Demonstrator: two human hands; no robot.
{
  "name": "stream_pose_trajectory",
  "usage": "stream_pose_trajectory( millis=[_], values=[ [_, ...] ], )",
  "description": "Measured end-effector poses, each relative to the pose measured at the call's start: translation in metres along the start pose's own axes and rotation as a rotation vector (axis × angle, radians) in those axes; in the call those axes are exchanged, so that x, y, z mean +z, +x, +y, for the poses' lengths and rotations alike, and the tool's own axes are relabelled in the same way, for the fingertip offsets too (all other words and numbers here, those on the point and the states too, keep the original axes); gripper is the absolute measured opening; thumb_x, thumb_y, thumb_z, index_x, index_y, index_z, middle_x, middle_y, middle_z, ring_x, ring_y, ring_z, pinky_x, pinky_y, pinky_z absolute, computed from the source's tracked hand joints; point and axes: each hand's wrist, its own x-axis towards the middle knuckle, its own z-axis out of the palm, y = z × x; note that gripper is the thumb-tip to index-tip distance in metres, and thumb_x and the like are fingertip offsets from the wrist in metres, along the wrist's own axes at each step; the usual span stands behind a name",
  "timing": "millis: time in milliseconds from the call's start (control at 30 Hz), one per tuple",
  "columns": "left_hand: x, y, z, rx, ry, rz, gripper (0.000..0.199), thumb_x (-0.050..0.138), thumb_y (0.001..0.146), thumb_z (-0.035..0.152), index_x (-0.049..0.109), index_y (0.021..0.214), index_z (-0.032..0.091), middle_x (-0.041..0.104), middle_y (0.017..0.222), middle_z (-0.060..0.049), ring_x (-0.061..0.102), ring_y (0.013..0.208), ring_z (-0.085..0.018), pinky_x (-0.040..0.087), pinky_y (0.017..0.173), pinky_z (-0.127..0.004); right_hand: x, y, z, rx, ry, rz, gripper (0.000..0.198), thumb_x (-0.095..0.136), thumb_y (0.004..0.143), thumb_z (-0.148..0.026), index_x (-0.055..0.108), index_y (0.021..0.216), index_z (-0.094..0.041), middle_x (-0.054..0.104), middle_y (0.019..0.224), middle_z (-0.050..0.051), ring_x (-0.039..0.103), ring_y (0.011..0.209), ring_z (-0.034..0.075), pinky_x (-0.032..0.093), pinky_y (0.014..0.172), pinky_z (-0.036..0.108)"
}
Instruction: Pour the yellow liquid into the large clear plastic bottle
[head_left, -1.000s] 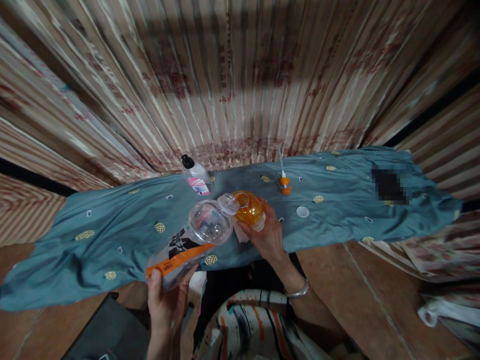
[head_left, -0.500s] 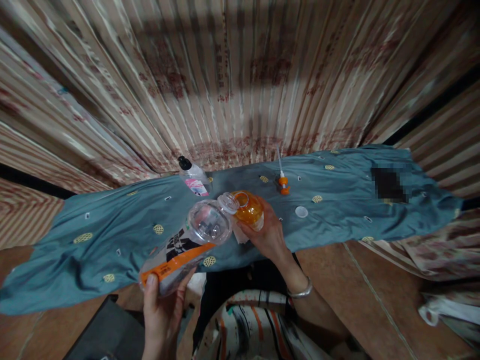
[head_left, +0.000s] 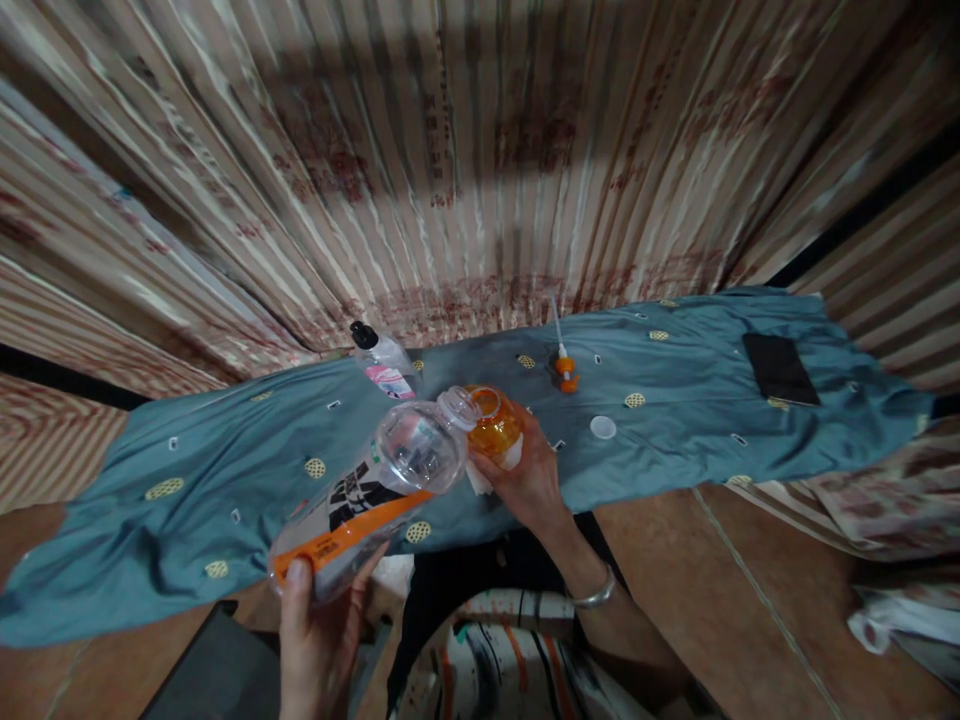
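Note:
A large clear plastic bottle [head_left: 360, 500] with an orange and black label lies tilted in my left hand [head_left: 322, 620], its mouth pointing up and right. My left fingers wrap round its base end. In my right hand [head_left: 529, 475] is an orange see-through bottle [head_left: 495, 425], its open neck beside the clear bottle's mouth; they overlap in view, and I cannot tell whether they touch. A white piece like tissue [head_left: 480, 478] shows under my right hand. An orange pump top [head_left: 565, 372] with a thin tube lies behind and to the right. Near it is a round white cap [head_left: 602, 427].
A clear bottle with a black top and pink label [head_left: 386, 365] stands at the back of the cloth-covered table [head_left: 225, 480]. A dark flat object [head_left: 780, 368] lies on the right. Curtains [head_left: 480, 150] hang behind the table.
The clear bottle and my left hand have shifted slightly left and down. Both hands keep their hold, and the bottle mouths stay close together. The view has shifted a little.

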Motion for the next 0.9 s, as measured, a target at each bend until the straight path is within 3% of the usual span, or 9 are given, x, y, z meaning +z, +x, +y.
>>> stream_pose_trajectory(
  millis=[167, 267, 367, 433, 567, 667, 800, 900],
  values=[
    [0.004, -0.004, 0.006, -0.013, 0.078, 0.045, 0.118, 0.122, 0.005, 0.089, 0.085, 0.099, 0.028, 0.087, 0.135, -0.015, 0.08, 0.144, -0.059, 0.083, 0.075, -0.051, -0.002, -0.004, -0.002, -0.022, 0.021, -0.019, 0.095, 0.106, 0.097, -0.045, 0.063, 0.179, -0.025, 0.089, 0.167, 0.022, 0.091, 0.152, 0.045, 0.079, 0.129, 0.068],
    [0.005, -0.006, 0.012, -0.006, 0.115, 0.06, 0.117, 0.119, 0.002, 0.091, 0.081, 0.093, 0.028, 0.087, 0.136, -0.016, 0.074, 0.154, -0.066, 0.084, 0.088, -0.066, -0.004, -0.005, -0.004, -0.021, 0.033, -0.045, 0.092, 0.1, 0.101, -0.042, 0.059, 0.182, -0.025, 0.089, 0.168, 0.021, 0.092, 0.152, 0.042, 0.079, 0.129, 0.065],
    [0.005, -0.009, 0.017, -0.017, 0.15, 0.098, 0.115, 0.116, -0.004, 0.089, 0.075, 0.086, 0.03, 0.087, 0.124, -0.015, 0.069, 0.157, -0.072, 0.066, 0.119, -0.102, -0.006, -0.005, -0.005, -0.009, 0.036, -0.072, 0.089, 0.097, 0.102, -0.041, 0.06, 0.181, -0.026, 0.091, 0.163, 0.019, 0.094, 0.147, 0.041, 0.082, 0.125, 0.064],
    [0.006, -0.011, 0.019, -0.032, 0.16, 0.118, 0.112, 0.116, -0.004, 0.084, 0.074, 0.085, 0.031, 0.087, 0.116, -0.012, 0.065, 0.161, -0.073, 0.051, 0.131, -0.111, -0.007, -0.004, -0.005, -0.009, 0.038, -0.078, 0.086, 0.097, 0.103, -0.042, 0.061, 0.18, -0.027, 0.092, 0.161, 0.019, 0.095, 0.145, 0.041, 0.083, 0.123, 0.064],
    [0.006, -0.013, 0.02, -0.069, 0.182, 0.125, 0.094, 0.114, 0.008, 0.063, 0.076, 0.088, 0.032, 0.087, 0.117, -0.011, 0.061, 0.167, -0.072, 0.047, 0.14, -0.107, -0.009, -0.004, -0.003, -0.01, 0.035, -0.09, 0.089, 0.099, 0.103, -0.042, 0.06, 0.182, -0.029, 0.091, 0.163, 0.018, 0.095, 0.145, 0.041, 0.083, 0.123, 0.063],
    [0.003, -0.013, 0.02, -0.102, 0.198, 0.129, 0.092, 0.112, 0.01, 0.054, 0.077, 0.092, 0.032, 0.088, 0.126, -0.01, 0.054, 0.175, -0.071, 0.042, 0.15, -0.099, -0.01, -0.005, 0.001, -0.001, 0.023, -0.095, 0.094, 0.1, 0.104, -0.045, 0.056, 0.186, -0.03, 0.088, 0.167, 0.019, 0.093, 0.148, 0.042, 0.083, 0.123, 0.063],
    [-0.004, -0.012, 0.018, -0.12, 0.196, 0.102, 0.103, 0.117, 0.007, 0.058, 0.08, 0.099, 0.033, 0.087, 0.129, -0.007, 0.057, 0.173, -0.066, 0.026, 0.16, -0.092, -0.009, -0.008, 0.005, -0.023, 0.034, -0.094, 0.098, 0.1, 0.107, -0.048, 0.052, 0.19, -0.027, 0.085, 0.173, 0.023, 0.09, 0.156, 0.045, 0.081, 0.126, 0.066],
    [-0.009, -0.01, 0.018, -0.085, 0.183, 0.06, 0.118, 0.122, 0.006, 0.067, 0.084, 0.113, 0.035, 0.086, 0.144, -0.006, 0.057, 0.173, -0.06, 0.024, 0.163, -0.086, -0.009, -0.01, 0.008, -0.029, 0.023, -0.088, 0.099, 0.101, 0.108, -0.049, 0.051, 0.191, -0.028, 0.081, 0.179, 0.024, 0.086, 0.163, 0.046, 0.078, 0.132, 0.068]
  ],
)
